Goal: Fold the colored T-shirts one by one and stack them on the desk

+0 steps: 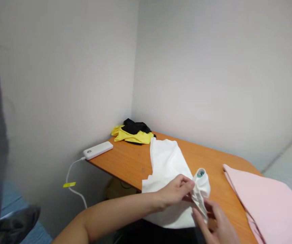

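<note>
A white garment [167, 159] lies spread over the near part of the table, and one part of it is bunched up between my hands. My left hand [178, 189] pinches the left side of this gathered fabric between thumb and fingers. On the lower right, my right hand [215, 220] grips the same bunch, thumb in front and fingers behind. Above the fingers the cloth forms a round opening [201, 173] with something teal inside that is too small to name.
A folded pink cloth [273, 203] covers the table's right side. Yellow [136, 136] and black [136, 127] cloths are heaped at the back corner. A white power bank [99, 150] with a cable [68, 173] sits by the left edge. Walls enclose the wooden table [130, 162] behind.
</note>
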A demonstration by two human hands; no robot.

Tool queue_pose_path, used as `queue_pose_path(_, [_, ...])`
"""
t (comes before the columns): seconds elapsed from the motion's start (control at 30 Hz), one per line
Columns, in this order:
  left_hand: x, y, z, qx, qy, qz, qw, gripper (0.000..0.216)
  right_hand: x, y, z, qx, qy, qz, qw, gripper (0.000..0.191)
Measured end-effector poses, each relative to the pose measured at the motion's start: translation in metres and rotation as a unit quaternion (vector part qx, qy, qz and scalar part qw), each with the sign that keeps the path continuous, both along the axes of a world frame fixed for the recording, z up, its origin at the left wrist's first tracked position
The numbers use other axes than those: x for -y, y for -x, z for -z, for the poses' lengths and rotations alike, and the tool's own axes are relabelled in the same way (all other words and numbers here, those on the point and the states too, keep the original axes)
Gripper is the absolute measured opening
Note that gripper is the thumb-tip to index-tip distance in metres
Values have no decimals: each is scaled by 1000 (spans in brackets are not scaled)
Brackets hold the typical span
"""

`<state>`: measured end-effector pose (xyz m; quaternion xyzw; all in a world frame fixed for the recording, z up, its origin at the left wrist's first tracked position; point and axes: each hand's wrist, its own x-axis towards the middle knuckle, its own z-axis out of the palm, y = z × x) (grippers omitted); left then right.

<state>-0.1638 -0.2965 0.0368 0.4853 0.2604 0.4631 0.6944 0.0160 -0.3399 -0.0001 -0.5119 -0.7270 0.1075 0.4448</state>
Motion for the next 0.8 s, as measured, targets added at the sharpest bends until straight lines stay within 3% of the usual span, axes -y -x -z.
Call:
queue_pose_path(0.1, [13,8,-1,5,-38,21,999,60,-2,19,-12,-76,37,-9,996,33])
queue_pose_path(0.23, [15,11,9,-52,-91,11,994,46,-7,27,-27,-143,95,-76,982,29])
queue_pose_path(0.37, [15,5,10,-96,-112,-31,989,36,-3,26,-29,-150,78,-119,978,27])
queue_pose_path(0.47, [15,2,5,-117,-97,-64,986,33,0,25,-22,-164,101,-115,975,29])
queue_pose_path(0.67, [15,5,4,-92,-25,-53,994,31,-2,24,-11,-246,144,-97,954,32])
queue_pose_path(0.73, [10,12,1,-97,13,-83,992,33,-3,20,-14,-259,126,-87,954,34])
queue_pose_path(0.8, [2,25,-6,-98,45,-152,983,36,-4,13,-20,-267,96,-65,957,34])
